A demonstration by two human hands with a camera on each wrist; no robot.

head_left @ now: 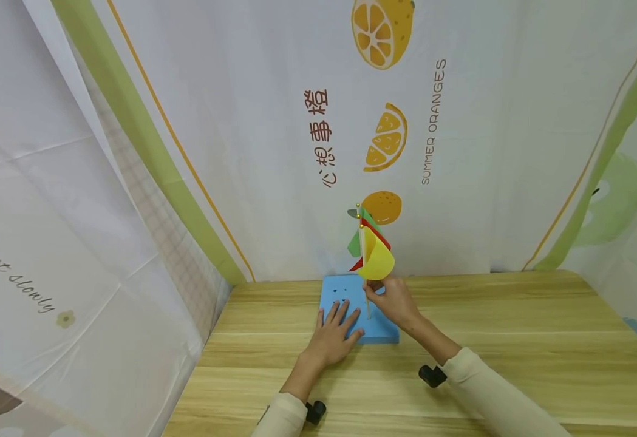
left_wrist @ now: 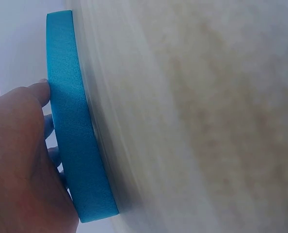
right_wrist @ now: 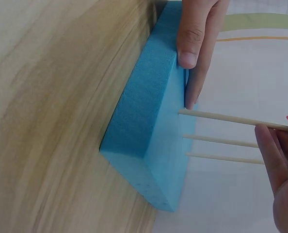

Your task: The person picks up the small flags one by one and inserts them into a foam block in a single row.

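Note:
A flat blue foam block (head_left: 381,332) lies on the table, with small dark holes in its top. My left hand (head_left: 331,340) rests on its left part, fingers spread. With thumb and fingers, my right hand (head_left: 395,303) pinches a thin wooden stick (right_wrist: 221,117) whose lower end meets the block's top. A curled yellow sheet (head_left: 378,258) hangs from this stick, topped by a small gold bead. Behind it, red (head_left: 384,238) and green (head_left: 354,244) sheets partly show. In the right wrist view, two more sticks (right_wrist: 221,141) stand in the block beyond the pinched one.
The wood-grain table (head_left: 493,328) extends to both sides of the block. A white curtain (head_left: 263,152) printed with oranges hangs right behind the table's back edge, close to the coloured sheets. Black wrist mounts (head_left: 432,376) sit at both sleeves.

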